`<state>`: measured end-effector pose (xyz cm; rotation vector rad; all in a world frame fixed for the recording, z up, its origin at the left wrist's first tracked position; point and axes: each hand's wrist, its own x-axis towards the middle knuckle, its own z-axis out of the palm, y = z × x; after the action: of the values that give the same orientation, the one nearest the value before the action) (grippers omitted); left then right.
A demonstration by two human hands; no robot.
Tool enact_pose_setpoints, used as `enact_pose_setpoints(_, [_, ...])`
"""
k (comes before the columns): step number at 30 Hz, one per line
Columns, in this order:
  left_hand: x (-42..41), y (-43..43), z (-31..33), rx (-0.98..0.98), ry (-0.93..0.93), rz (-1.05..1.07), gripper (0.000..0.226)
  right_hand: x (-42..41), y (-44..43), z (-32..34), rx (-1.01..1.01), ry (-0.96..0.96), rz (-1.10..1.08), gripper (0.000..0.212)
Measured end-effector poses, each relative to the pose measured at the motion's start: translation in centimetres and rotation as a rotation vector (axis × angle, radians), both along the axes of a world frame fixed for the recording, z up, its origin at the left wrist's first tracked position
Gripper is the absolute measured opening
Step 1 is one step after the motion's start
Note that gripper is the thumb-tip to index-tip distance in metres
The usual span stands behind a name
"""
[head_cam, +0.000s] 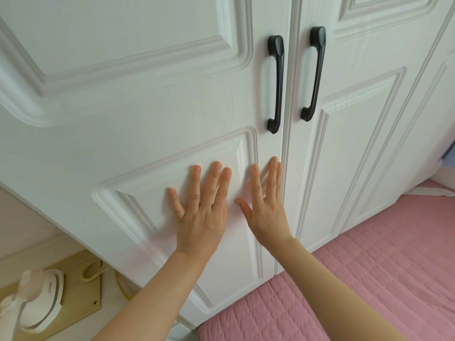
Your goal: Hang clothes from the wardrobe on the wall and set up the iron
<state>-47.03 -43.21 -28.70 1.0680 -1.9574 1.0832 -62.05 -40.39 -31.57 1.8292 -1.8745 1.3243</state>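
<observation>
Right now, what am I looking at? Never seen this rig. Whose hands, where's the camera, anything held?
There is no machine: a person wears one wide-angle camera on the head, looking forward and down. The left hand and right hand are spread flat, fingers open, against the left wardrobe door, holding nothing. Both doors look shut; two dark handles sit above the hands. Low left, a white iron rests on a wooden surface. A pink quilted bed cover lies to the right.

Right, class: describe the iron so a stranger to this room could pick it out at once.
Start at the white wardrobe with two dark handles. Drop to its lower left, where a pale wooden board lies. The iron stands on that board: white and rounded, unlike the thin yellowish cord looped beside it.
</observation>
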Motion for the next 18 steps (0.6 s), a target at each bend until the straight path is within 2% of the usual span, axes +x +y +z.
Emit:
enact_pose_setpoints(6, [0.0,0.3,0.4,0.020,-0.002,0.020,0.063,0.3,0.6,0.6,0.038,0.058,-0.055,0.072])
enact_pose_setpoints(10, [0.2,1.2,1.1,0.052,-0.001,-0.010,0.065,0.9,1.7,1.4,0.108,0.056,-0.091,0.081])
enact_pose_setpoints(14, [1.6,2.4,1.9,0.162,-0.058,-0.086,0.071,1.6,3.2,2.3,0.210,0.080,-0.115,0.092])
enact_pose_setpoints(18, [4.3,4.4,1.8,0.315,-0.143,-0.100,0.077,2.8,5.1,2.1,0.364,0.102,-0.112,0.090])
